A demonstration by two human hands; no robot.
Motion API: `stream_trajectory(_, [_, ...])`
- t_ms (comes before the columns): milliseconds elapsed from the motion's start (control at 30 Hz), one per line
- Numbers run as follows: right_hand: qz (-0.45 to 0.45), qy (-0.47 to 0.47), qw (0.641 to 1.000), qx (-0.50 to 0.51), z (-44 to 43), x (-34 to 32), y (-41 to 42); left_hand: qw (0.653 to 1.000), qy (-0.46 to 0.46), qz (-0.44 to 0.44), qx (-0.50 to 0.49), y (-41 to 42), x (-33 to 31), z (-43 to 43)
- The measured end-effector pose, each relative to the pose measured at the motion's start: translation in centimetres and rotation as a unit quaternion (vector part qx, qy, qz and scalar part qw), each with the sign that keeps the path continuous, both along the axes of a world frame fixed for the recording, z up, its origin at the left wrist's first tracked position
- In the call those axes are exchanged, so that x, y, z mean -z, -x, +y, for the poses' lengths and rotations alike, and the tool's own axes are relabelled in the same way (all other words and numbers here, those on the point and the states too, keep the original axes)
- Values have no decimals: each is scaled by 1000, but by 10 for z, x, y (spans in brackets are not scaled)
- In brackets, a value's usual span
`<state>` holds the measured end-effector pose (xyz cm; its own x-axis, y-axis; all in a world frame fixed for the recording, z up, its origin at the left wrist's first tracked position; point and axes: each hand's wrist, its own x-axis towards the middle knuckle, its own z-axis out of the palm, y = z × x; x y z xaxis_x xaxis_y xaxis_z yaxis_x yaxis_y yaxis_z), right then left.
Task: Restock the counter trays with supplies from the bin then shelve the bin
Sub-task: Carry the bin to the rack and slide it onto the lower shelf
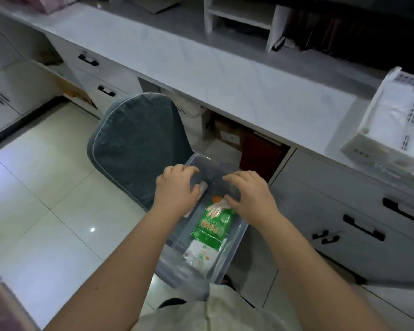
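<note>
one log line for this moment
stage: picking from clear plastic bin | left hand: on small white packet | right hand: over green glove pack

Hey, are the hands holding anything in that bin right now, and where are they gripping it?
The left hand pinches a small whitish packet by its upper end, inside the clear bin. The right hand rests fingertips on the green packet, not clearly gripping.

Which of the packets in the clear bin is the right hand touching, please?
The right hand touches the green packet, not the white one nearer the person.
</note>
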<state>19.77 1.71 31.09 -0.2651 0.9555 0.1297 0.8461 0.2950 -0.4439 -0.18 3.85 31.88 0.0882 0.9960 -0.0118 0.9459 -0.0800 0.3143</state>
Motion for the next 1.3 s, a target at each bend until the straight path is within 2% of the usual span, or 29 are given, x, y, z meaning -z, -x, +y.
stream_trajectory(167, [-38, 3, 999, 24, 20, 8, 23, 998, 1, 6, 62, 11, 11, 26])
stream_trajectory(300, [-69, 20, 994, 84, 20, 20, 43, 990, 25, 28, 139, 28, 29, 48])
stream_trajectory(567, [3, 108, 948, 298, -64, 69, 113, 948, 116, 13, 295, 84, 86, 32])
stream_trajectory(767, [62, 185, 911, 364, -122, 116, 155, 925, 225, 25, 305, 136, 134, 6])
stream_trajectory(833, [71, 191, 899, 388, -127, 136, 153, 933, 232, 14, 275, 148, 150, 9])
stream_trajectory(900, [69, 201, 882, 421, -128, 160, 143, 952, 219, -39, 210, 157, 169, 17])
stream_trajectory(967, [73, 230, 850, 468, -127, 189, 129, 961, 225, -113, 114, 164, 191, 28])
stream_trajectory(1000, [98, 247, 826, 497, -127, 203, 122, 953, 248, -161, 63, 167, 203, 35])
stream_trajectory(1100, [261, 277, 734, 563, -135, 236, 110, 888, 352, -283, -85, 177, 236, 47])
stream_trajectory(1233, [478, 307, 583, 581, -166, 268, 117, 826, 472, -290, -104, 191, 262, 43])
stream_trajectory(1300, [525, 308, 545, 576, -173, 271, 124, 804, 491, -315, -119, 191, 263, 41])
